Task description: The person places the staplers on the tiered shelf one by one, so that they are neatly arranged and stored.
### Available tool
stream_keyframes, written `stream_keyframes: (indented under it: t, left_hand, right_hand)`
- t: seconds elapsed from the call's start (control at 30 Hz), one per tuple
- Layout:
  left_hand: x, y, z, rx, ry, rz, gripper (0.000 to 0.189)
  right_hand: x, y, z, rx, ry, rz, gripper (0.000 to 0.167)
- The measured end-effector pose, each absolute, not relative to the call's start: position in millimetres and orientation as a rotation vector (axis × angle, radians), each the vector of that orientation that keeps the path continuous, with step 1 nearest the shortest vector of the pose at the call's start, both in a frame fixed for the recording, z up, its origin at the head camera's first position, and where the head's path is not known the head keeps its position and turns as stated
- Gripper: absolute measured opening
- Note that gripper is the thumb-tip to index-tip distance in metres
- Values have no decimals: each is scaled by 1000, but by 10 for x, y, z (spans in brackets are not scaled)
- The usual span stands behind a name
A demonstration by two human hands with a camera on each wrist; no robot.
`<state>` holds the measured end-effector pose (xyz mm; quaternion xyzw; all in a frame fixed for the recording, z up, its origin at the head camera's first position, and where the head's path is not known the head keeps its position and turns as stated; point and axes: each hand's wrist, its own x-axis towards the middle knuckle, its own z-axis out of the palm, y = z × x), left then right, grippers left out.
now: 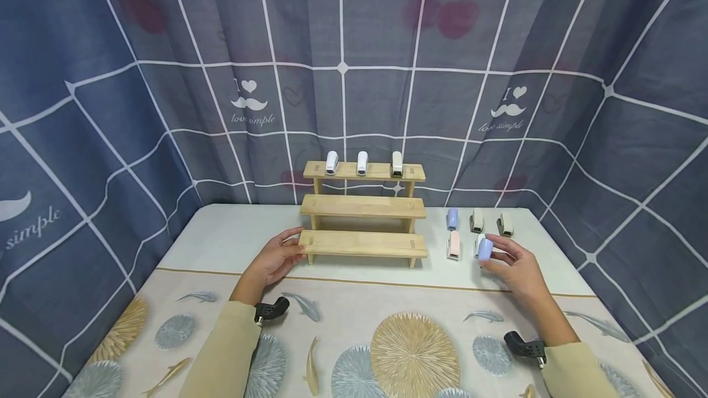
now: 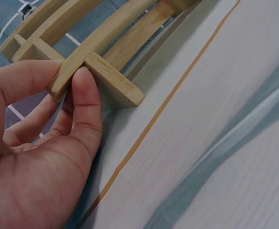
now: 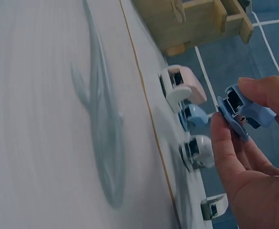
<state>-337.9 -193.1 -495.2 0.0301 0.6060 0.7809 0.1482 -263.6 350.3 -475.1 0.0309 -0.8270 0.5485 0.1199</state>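
My left hand [image 1: 279,257] pinches the left end of the lowest step of a three-tier wooden stand [image 1: 362,206]; the left wrist view shows thumb and fingers on either side of that board [image 2: 77,62]. In my right hand [image 1: 517,268] a small blue stapler [image 3: 251,107] is held between thumb and fingers, raised off the table. Just behind it in the head view is a white stapler [image 1: 479,241], partly hidden. Beside these stand a pink stapler [image 1: 453,244], another blue stapler [image 1: 452,218] and two cream staplers [image 1: 476,220] [image 1: 505,224].
Along the stand's top step sit two white staplers [image 1: 331,163] [image 1: 362,163] and a cream one [image 1: 397,164]. A patterned cloth [image 1: 310,349] covers the front of the white table [image 1: 232,226]. Dark checked curtains [image 1: 343,103] hang behind and at both sides.
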Motion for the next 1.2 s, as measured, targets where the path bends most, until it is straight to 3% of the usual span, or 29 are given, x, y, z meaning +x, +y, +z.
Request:
stream_keyframes:
  t: [1.2]
  left_hand:
    - [-3377, -1898, -4911, 72, 1780, 2238, 70]
  right_hand:
    - [-2606, 2618, -4642, 395, -2428, 1821, 66]
